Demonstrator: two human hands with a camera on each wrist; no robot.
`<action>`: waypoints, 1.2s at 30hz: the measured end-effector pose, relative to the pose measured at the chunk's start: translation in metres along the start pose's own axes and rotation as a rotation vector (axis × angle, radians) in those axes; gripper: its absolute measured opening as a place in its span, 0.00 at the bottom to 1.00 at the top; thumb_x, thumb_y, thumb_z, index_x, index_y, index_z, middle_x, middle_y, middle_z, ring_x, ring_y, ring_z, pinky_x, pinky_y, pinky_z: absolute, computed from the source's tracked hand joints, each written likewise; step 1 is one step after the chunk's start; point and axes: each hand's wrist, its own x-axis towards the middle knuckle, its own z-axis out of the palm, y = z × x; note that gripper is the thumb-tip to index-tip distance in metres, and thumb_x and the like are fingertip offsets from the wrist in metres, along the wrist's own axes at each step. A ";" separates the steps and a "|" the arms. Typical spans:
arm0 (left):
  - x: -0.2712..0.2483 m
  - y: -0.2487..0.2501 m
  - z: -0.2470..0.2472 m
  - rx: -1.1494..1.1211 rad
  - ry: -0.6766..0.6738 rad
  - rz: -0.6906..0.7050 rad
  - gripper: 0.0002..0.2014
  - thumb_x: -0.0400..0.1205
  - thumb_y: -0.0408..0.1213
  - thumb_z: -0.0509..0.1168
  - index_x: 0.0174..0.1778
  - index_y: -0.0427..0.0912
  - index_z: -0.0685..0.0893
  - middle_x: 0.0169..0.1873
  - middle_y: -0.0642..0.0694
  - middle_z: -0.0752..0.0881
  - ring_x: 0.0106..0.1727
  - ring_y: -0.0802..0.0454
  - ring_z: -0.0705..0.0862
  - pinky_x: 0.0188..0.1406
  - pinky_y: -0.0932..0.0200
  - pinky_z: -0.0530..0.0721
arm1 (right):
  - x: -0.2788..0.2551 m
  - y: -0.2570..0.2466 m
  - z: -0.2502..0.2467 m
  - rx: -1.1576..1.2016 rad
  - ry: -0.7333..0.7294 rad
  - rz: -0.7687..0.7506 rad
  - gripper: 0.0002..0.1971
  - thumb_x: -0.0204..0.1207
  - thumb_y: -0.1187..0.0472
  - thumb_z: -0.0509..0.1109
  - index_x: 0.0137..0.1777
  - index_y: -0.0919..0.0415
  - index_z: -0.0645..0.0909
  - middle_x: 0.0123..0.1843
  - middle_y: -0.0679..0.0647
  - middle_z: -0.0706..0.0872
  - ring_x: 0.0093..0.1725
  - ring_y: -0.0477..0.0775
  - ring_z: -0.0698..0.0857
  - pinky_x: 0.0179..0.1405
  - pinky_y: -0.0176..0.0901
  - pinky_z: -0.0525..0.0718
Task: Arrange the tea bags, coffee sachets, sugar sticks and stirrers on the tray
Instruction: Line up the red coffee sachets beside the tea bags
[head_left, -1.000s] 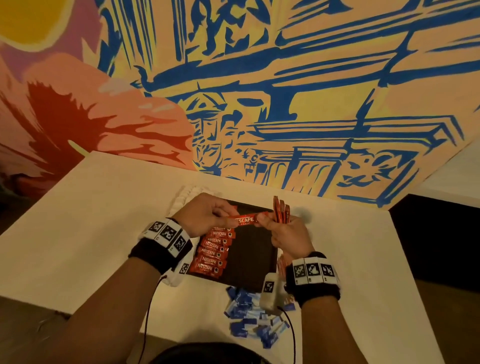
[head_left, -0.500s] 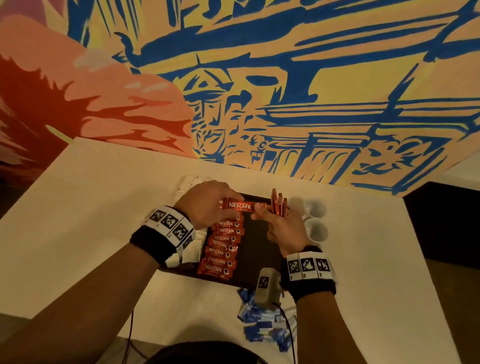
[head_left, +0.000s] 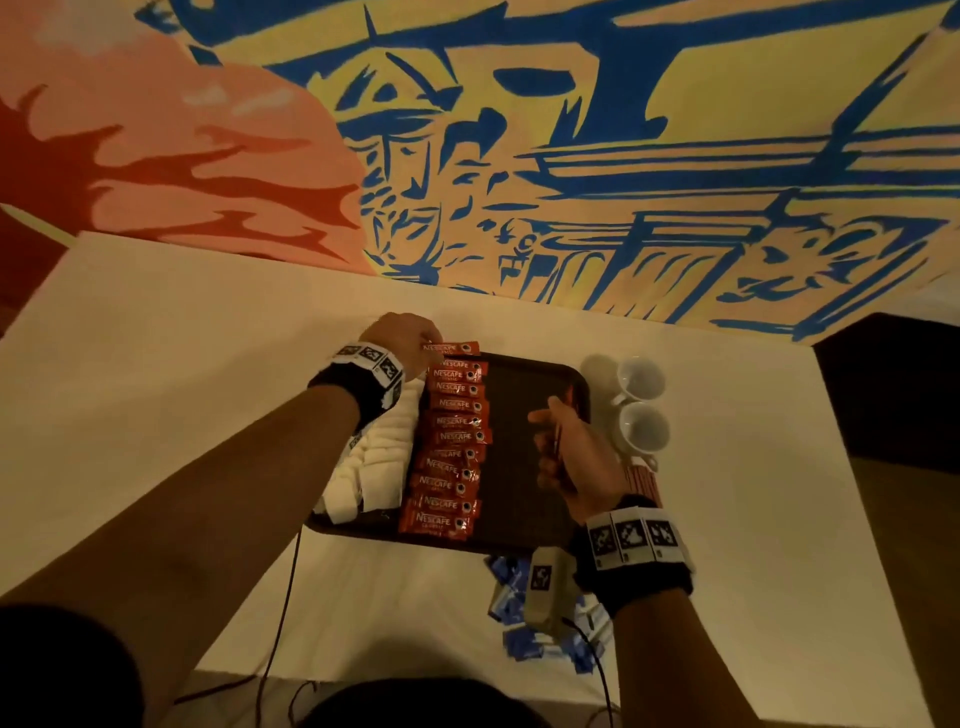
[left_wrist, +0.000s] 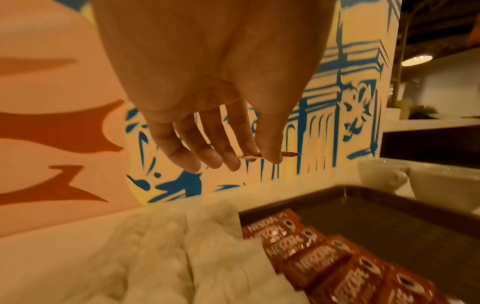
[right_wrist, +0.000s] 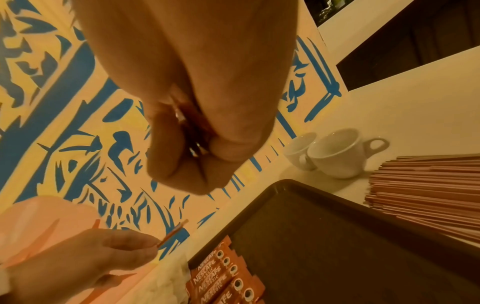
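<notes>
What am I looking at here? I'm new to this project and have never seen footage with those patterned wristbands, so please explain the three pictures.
No robot here: a person works with bare hands, wearing three cameras. The wide picture comes from a camera on the head, looking down. The other two come from cameras on each wrist, looking along the fingers.

On the pale table lies a dark tray. It holds a column of red coffee sachets with white packets beside them. Two white cups and a bundle of stirrers sit right of the tray; blue packets lie in front.

The left hand pinches one red sachet at the column's far end. The right hand grips a few more sachets.
</notes>
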 end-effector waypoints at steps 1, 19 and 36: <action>0.006 0.001 0.008 0.062 -0.019 0.012 0.13 0.80 0.52 0.73 0.59 0.55 0.89 0.61 0.48 0.86 0.64 0.44 0.81 0.64 0.50 0.80 | 0.000 0.002 0.000 0.000 -0.003 0.010 0.19 0.89 0.44 0.60 0.60 0.60 0.82 0.33 0.49 0.75 0.25 0.44 0.72 0.24 0.39 0.70; 0.060 0.010 0.063 0.363 -0.088 0.080 0.17 0.84 0.38 0.64 0.69 0.49 0.83 0.66 0.42 0.78 0.72 0.36 0.70 0.70 0.40 0.75 | -0.010 0.035 -0.033 0.056 0.038 0.046 0.23 0.88 0.45 0.61 0.59 0.66 0.82 0.32 0.51 0.76 0.23 0.45 0.71 0.19 0.37 0.68; -0.085 0.040 0.011 -0.321 0.388 0.039 0.10 0.83 0.43 0.70 0.58 0.49 0.89 0.49 0.51 0.87 0.54 0.52 0.81 0.53 0.60 0.73 | -0.043 0.010 -0.035 0.172 -0.231 -0.044 0.16 0.88 0.54 0.60 0.66 0.65 0.79 0.36 0.54 0.81 0.26 0.49 0.75 0.18 0.39 0.70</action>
